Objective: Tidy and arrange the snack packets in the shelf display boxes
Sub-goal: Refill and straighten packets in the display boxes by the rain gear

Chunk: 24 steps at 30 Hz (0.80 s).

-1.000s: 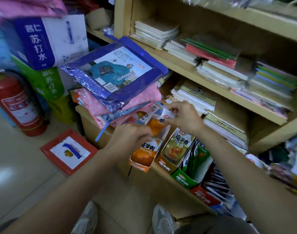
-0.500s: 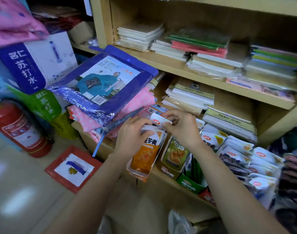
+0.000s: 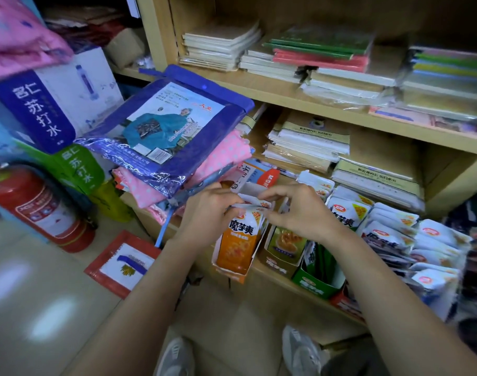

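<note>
**Orange snack packets** [image 3: 238, 237]: "魔芋爽" was printed in dark characters on a white band above an orange panel. They were stood upright in an orange display box [image 3: 233, 274] at the front left of the lower shelf [image 3: 275, 279].

**Hands:** the packets' white top edges were pinched by the left hand [image 3: 207, 213] with curled fingers. They were also pinched by the right hand [image 3: 299, 213] between thumb and forefinger.

**Adjacent stock:** a brown display box [image 3: 282, 263] and a green display box [image 3: 317, 284] were ranged just to the right. Loose white packets [image 3: 394, 232] were heaped beyond, the same characters legible on some.

**Cartons:** a blue carton [image 3: 33, 109] and a green carton [image 3: 77, 169] were marked "苏打水". The small print on a purple raincoat pack [image 3: 166, 126] could not be read.
</note>
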{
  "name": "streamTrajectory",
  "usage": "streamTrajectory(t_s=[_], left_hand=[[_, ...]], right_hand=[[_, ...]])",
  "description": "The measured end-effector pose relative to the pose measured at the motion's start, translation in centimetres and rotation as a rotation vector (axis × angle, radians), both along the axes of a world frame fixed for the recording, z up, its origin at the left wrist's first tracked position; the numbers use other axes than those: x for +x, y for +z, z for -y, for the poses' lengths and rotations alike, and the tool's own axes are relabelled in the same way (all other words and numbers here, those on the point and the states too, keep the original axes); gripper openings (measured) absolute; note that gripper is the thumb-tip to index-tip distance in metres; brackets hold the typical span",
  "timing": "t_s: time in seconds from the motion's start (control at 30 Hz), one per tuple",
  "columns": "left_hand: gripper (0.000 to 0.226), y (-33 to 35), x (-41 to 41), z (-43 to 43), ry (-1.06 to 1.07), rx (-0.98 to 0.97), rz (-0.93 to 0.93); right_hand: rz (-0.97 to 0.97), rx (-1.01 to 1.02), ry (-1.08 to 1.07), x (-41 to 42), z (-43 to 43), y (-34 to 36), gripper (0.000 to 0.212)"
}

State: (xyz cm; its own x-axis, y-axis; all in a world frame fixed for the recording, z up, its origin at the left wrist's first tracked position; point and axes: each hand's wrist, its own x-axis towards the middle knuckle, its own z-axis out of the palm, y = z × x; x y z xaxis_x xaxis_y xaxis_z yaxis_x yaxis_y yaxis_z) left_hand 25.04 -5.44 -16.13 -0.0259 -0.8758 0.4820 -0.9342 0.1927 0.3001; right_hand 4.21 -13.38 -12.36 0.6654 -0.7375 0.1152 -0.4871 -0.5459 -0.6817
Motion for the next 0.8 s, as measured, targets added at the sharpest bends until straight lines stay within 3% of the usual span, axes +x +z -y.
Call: streamTrajectory(t_s=[0.2,0.33,0.5,0.6,0.7,0.8], left_hand=[[0.008,-0.2,-1.2,0.8,0.084,-0.255,-0.173],[0.010,-1.8,-1.6,1.6,0.116,-0.153,-0.211],[0.031,-1.6,-1.5,0.7,0.174,-0.096,-0.425],[0.016,-1.8,-1.4,-1.0,0.123,-0.101,-0.215],[0.031,-3.5,-0.8,-2.8,-0.076,0.057,0.059],[0.030,-4.7,-0.2,-4.5,-0.163,0.180,0.149]], right_hand=[[0.165,-0.157,-0.121,1.1,0.3,-0.3,0.035],[0.013,-0.262,-0.119,2.2,1.5,-1.2,0.034],[0.031,-0.313,-0.154,2.3,2.1,-1.3,0.015],[0.045,-0.293,-0.185,2.1,2.2,-1.3,0.014],[0.036,-0.280,-0.195,2.2,2.4,-1.0,0.015],[0.044,-0.283,-0.214,2.3,2.4,-0.8,0.015]])
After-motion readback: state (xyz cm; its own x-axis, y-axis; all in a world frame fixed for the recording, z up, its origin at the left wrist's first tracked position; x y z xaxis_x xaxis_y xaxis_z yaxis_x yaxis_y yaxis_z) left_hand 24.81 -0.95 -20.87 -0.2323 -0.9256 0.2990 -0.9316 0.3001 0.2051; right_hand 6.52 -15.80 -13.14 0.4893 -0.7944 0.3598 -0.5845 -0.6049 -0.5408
